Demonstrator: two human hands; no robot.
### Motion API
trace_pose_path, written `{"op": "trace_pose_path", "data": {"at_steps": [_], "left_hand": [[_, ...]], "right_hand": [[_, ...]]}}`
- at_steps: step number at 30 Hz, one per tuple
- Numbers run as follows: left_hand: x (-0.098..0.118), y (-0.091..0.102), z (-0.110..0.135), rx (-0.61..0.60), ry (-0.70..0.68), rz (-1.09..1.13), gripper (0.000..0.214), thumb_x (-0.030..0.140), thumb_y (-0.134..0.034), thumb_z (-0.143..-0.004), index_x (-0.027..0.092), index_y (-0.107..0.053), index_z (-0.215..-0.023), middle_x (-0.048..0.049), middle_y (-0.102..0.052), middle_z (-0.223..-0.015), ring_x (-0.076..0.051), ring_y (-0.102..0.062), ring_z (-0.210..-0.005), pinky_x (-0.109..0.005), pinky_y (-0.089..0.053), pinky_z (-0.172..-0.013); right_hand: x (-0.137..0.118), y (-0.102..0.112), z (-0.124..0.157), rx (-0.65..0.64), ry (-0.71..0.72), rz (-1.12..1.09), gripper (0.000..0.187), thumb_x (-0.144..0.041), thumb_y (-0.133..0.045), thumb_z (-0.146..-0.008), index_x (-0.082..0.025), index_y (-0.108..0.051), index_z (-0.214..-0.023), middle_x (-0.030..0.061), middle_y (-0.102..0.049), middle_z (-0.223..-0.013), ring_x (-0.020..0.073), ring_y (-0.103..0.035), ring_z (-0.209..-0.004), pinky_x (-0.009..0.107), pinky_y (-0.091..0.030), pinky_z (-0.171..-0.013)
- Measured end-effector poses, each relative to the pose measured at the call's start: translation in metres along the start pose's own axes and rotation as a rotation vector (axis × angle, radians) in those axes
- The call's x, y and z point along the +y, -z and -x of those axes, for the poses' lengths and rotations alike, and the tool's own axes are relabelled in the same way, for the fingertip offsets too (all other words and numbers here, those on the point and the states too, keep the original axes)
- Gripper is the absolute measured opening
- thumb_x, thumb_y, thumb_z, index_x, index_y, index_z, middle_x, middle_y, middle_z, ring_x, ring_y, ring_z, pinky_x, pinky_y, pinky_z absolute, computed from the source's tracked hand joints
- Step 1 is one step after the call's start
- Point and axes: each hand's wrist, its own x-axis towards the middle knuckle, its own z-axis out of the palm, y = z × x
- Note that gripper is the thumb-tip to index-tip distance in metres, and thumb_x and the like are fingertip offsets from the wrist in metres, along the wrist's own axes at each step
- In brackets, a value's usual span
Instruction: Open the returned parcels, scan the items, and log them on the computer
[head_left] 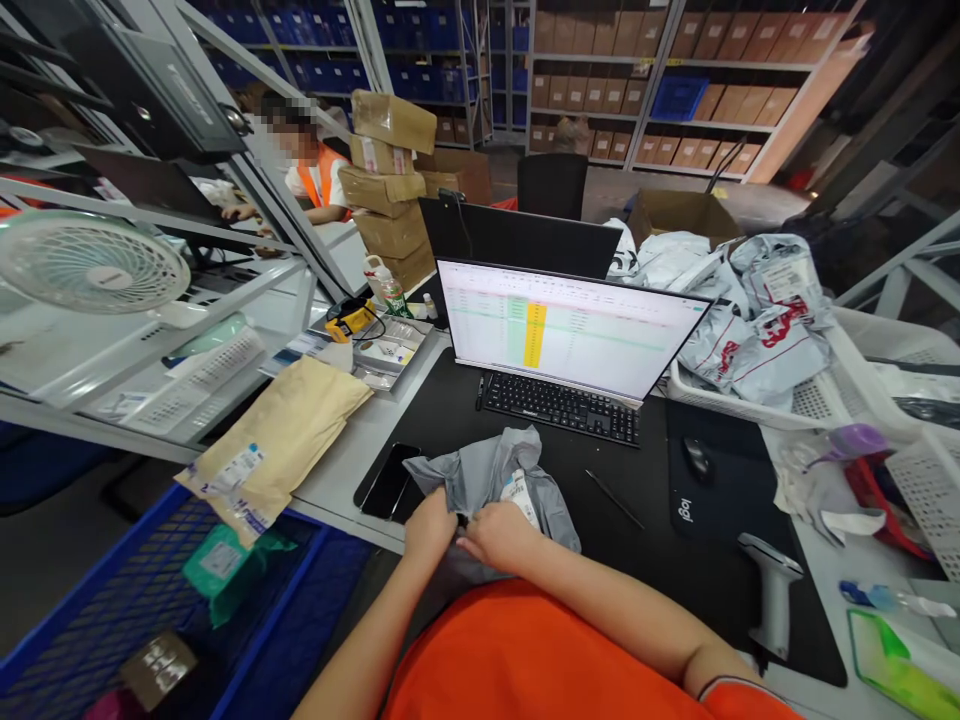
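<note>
A grey plastic mailing bag (pixel 480 465) with a white label lies crumpled on the black desk mat, close to my body. My left hand (pixel 431 525) is closed on the bag's left edge. Close beside it, my right hand (pixel 501 535) pinches the bag's near side, its fingers curled in. Between the two hands the plastic is bunched, and what the bag contains is hidden. Left of my left hand lies a dark phone (pixel 391 480). A thin dark pen-like stick (pixel 615 498) rests on the mat to the right.
Behind the bag stand a keyboard (pixel 562 405) and a lit monitor (pixel 562 325). A mouse (pixel 697 460) and barcode scanner (pixel 772 590) lie right. Grey parcels (pixel 772 330) fill a white basket. At left, a padded envelope (pixel 289 430) overhangs a blue crate (pixel 300 590). A co-worker sits beyond.
</note>
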Motion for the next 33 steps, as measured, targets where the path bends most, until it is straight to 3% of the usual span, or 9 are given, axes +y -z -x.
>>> {"op": "trace_pose_path", "data": {"at_steps": [7,11,14,19,23,26,29,31,33], "left_hand": [[0.006,0.027,-0.038,0.12,0.22,-0.072,0.03,0.017,-0.048,-0.09,0.014,-0.075,-0.102,-0.0221,-0.073,-0.113,-0.033,-0.071,-0.108,-0.039,-0.053,-0.085],[-0.005,0.036,-0.048,0.152,0.376,-0.032,0.031,0.02,-0.049,-0.093,0.006,-0.075,-0.101,-0.0273,-0.074,-0.103,-0.036,-0.073,-0.101,-0.04,-0.056,-0.077],[-0.014,0.043,-0.05,0.181,0.395,0.002,0.031,0.023,-0.051,-0.096,0.004,-0.073,-0.105,-0.0271,-0.073,-0.106,-0.037,-0.071,-0.105,-0.041,-0.055,-0.081],[-0.027,0.049,-0.064,0.222,0.314,0.037,0.026,0.027,-0.053,-0.101,0.011,-0.067,-0.116,-0.0157,-0.07,-0.117,-0.025,-0.067,-0.111,-0.045,-0.053,-0.093],[-0.042,0.041,-0.069,0.253,0.303,0.082,0.029,0.036,-0.062,-0.098,0.014,-0.065,-0.117,-0.0085,-0.067,-0.119,-0.019,-0.066,-0.104,-0.043,-0.055,-0.094],[-0.045,0.035,-0.06,0.302,0.243,0.124,0.028,0.036,-0.063,-0.098,0.014,-0.065,-0.115,-0.0078,-0.067,-0.115,-0.019,-0.066,-0.101,-0.042,-0.057,-0.09],[-0.037,0.035,-0.04,0.373,0.079,0.147,0.026,0.028,-0.062,-0.097,0.011,-0.064,-0.116,-0.0119,-0.067,-0.115,-0.022,-0.065,-0.104,-0.046,-0.054,-0.094],[-0.028,0.037,-0.023,0.414,-0.085,0.142,0.038,0.024,-0.065,-0.093,0.008,-0.059,-0.127,-0.0204,-0.062,-0.13,-0.028,-0.059,-0.12,-0.052,-0.046,-0.104],[-0.022,0.036,-0.005,0.402,-0.291,0.123,0.057,0.027,-0.075,-0.085,0.012,-0.055,-0.136,-0.0203,-0.052,-0.147,-0.03,-0.048,-0.136,-0.051,-0.034,-0.117]], "right_hand": [[0.001,0.021,0.005,-0.075,-0.014,0.043,0.042,-0.041,-0.044,-0.103,-0.012,-0.075,-0.101,0.0152,-0.075,-0.099,0.0255,-0.069,-0.093,0.032,-0.045,-0.073],[0.001,0.037,0.047,-0.106,-0.003,0.019,0.043,-0.041,-0.042,-0.104,-0.016,-0.075,-0.097,0.0112,-0.075,-0.095,0.0217,-0.068,-0.088,0.03,-0.041,-0.07],[0.007,0.051,0.092,-0.094,-0.004,-0.011,0.04,-0.04,-0.043,-0.104,-0.018,-0.073,-0.088,0.0065,-0.073,-0.088,0.0181,-0.065,-0.082,0.03,-0.037,-0.069],[0.014,0.068,0.155,0.01,0.019,-0.058,0.042,-0.037,-0.041,-0.105,-0.019,-0.064,-0.075,0.0023,-0.065,-0.072,0.0145,-0.058,-0.07,0.03,-0.033,-0.068],[0.015,0.067,0.181,0.068,0.001,-0.11,0.044,-0.038,-0.039,-0.106,-0.02,-0.056,-0.069,-0.0007,-0.057,-0.065,0.0122,-0.052,-0.064,0.029,-0.032,-0.065],[0.02,0.061,0.182,0.06,-0.041,-0.087,0.044,-0.038,-0.04,-0.106,-0.02,-0.055,-0.068,-0.0009,-0.056,-0.066,0.0122,-0.053,-0.065,0.028,-0.031,-0.064],[0.031,0.056,0.172,0.083,-0.165,-0.014,0.044,-0.041,-0.04,-0.106,-0.02,-0.056,-0.07,0.0003,-0.059,-0.069,0.0134,-0.056,-0.067,0.029,-0.031,-0.065],[0.035,0.055,0.161,0.115,-0.244,0.044,0.044,-0.042,-0.04,-0.106,-0.02,-0.058,-0.072,0.0012,-0.06,-0.071,0.0142,-0.057,-0.068,0.029,-0.031,-0.065],[0.035,0.056,0.148,0.14,-0.28,0.089,0.045,-0.042,-0.039,-0.106,-0.02,-0.06,-0.073,0.0022,-0.06,-0.071,0.0153,-0.057,-0.07,0.03,-0.031,-0.064]]}}
